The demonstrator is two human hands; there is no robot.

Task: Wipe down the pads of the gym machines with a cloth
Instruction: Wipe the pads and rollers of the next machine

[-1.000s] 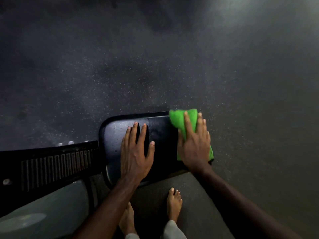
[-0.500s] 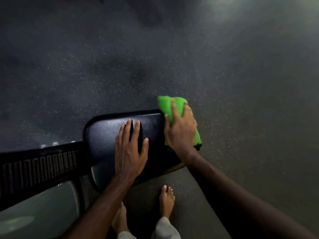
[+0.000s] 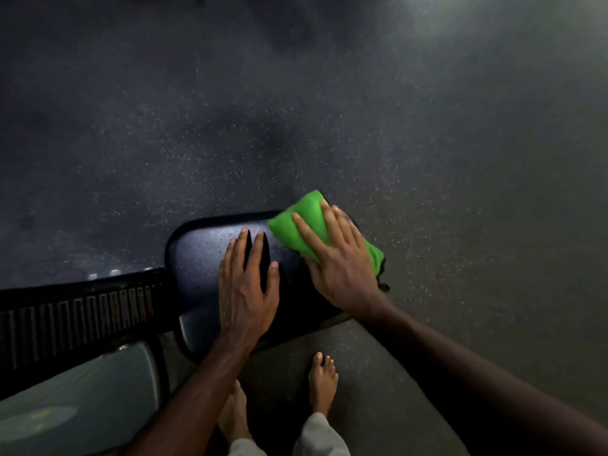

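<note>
A black padded seat (image 3: 200, 255) of a gym machine lies below me, seen from above. My left hand (image 3: 245, 291) rests flat on the middle of the pad with straight fingers. My right hand (image 3: 339, 258) presses a folded bright green cloth (image 3: 302, 222) onto the pad's far right corner, fingers spread straight over it. Part of the cloth sticks out past the pad's right edge, and most of the pad's right side is hidden under the hand and cloth.
A black ribbed machine part (image 3: 75, 317) runs off to the left of the pad, with a grey metal surface (image 3: 75, 399) under it. My bare feet (image 3: 322, 383) stand on the dark speckled rubber floor (image 3: 329, 110) that fills the surroundings.
My right hand has slid the green cloth across the pad's far right corner, turning so the fingers point up and left. My left hand has stayed flat on the pad.
</note>
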